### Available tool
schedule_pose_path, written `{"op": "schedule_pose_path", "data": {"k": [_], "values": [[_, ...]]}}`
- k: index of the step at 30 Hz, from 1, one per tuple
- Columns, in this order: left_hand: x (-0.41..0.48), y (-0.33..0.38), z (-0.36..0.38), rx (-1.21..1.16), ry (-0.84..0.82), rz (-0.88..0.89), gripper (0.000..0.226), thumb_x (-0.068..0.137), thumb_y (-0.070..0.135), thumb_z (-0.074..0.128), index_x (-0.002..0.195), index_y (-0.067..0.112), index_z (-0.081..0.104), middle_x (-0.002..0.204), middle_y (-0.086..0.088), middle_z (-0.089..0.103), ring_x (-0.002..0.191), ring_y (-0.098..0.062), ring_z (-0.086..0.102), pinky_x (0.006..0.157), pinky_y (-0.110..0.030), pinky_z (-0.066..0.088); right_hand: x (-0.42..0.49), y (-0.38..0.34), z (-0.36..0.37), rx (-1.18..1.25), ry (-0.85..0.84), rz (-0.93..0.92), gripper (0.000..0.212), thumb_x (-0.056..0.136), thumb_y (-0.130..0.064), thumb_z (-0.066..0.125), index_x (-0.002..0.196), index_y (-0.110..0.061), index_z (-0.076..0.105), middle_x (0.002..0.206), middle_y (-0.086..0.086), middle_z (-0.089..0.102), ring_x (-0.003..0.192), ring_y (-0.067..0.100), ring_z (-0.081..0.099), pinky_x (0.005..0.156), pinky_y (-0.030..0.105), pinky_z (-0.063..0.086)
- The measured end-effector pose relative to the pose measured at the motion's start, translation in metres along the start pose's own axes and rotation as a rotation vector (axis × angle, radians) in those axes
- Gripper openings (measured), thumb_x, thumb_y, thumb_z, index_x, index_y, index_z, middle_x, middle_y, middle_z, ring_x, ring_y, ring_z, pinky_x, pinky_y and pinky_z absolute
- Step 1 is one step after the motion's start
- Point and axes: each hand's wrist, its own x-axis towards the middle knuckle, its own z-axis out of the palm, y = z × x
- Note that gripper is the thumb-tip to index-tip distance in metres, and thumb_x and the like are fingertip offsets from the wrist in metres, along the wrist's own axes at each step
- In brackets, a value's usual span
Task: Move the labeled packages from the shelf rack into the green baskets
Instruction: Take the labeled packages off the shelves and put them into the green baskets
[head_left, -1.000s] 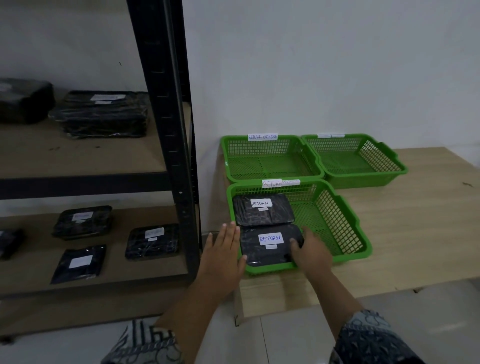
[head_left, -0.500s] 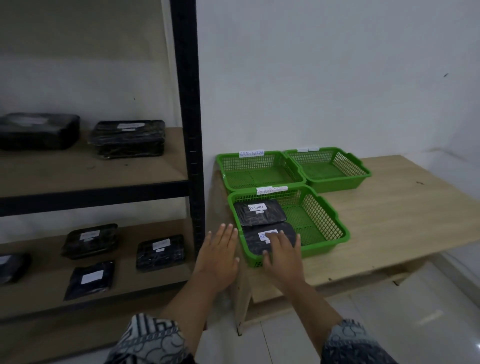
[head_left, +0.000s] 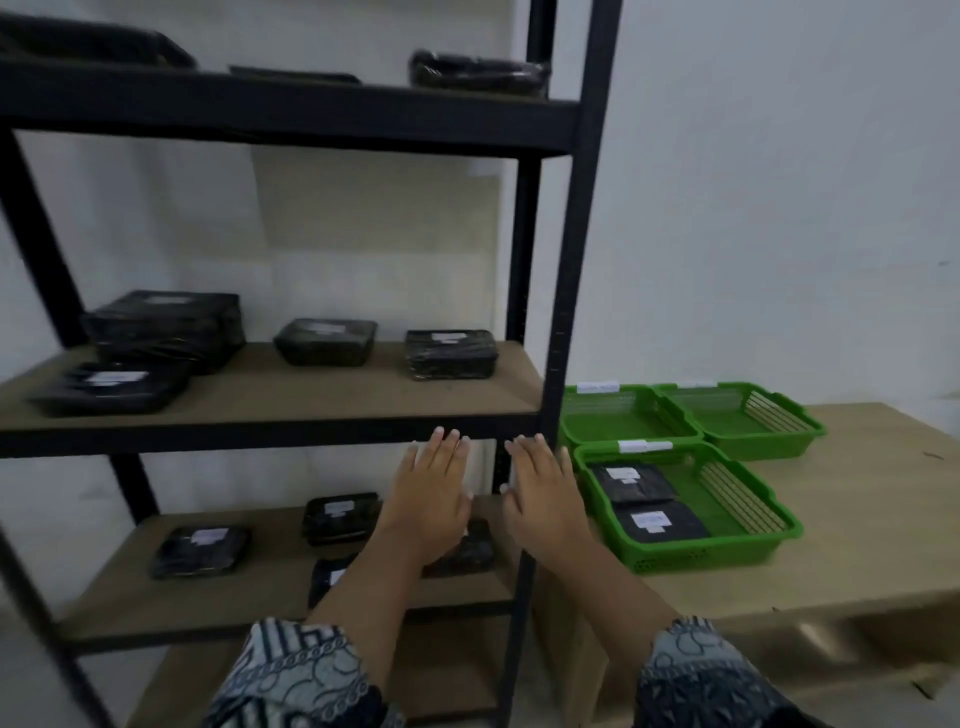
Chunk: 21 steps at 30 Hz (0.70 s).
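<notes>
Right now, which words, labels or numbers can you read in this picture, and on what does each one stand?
No text is readable; every label is too blurred.
White tag on the front basket rim: unreadable.
White tags on the back baskets: unreadable.
White labels on the two basket packages: unreadable.
White labels on the shelf packages: unreadable.

We see both hands out front, palms down, holding nothing. Left hand (head_left: 431, 499) flat, fingers straight and close together. Right hand (head_left: 545, 501) likewise flat, just beside it. Patterned sleeves (head_left: 296, 675) cover both upper forearms.
</notes>
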Motion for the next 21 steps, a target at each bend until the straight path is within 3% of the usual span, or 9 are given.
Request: {"op": "schedule_pose_path", "data": {"k": [7,15,21], "values": [[-0.02,-0.075,-0.075,0.068,0.21,-0.042,0.062,0.097,0.037,0.031,0.148,0.01,0.007,0.157,-0.007,0.005,0.143,-0.02,-0.003,0.116,-0.04,0.0,0.052,-0.098,-0.027,0.096,0.094,-0.147,0.057,0.092,-0.026,0.041,0.146,-0.011,0.029,0.154,0.009,0.027,0.146,0.026,0.012,0.118,0.043,0.002],[0.008,-0.145,-0.159,0.124,0.403,-0.094,0.068,0.088,0.042,0.015,0.147,0.007,0.017,0.155,-0.012,0.016,0.143,-0.026,0.009,0.114,-0.043,0.008,0.134,-0.164,-0.075,0.071,0.201,-0.257,0.058,0.095,-0.027,0.04,0.148,-0.013,0.022,0.156,0.008,0.021,0.146,0.025,0.008,0.119,0.044,0.003],[0.055,-0.183,-0.213,0.157,0.523,-0.085,0.063,0.097,0.035,0.034,0.148,0.009,0.009,0.156,-0.01,0.01,0.143,-0.023,0.003,0.115,-0.041,0.006,0.209,-0.187,-0.107,0.036,0.304,-0.312,0.058,0.095,-0.028,0.04,0.148,-0.012,0.023,0.157,0.008,0.02,0.147,0.024,0.007,0.119,0.042,0.001]]}}
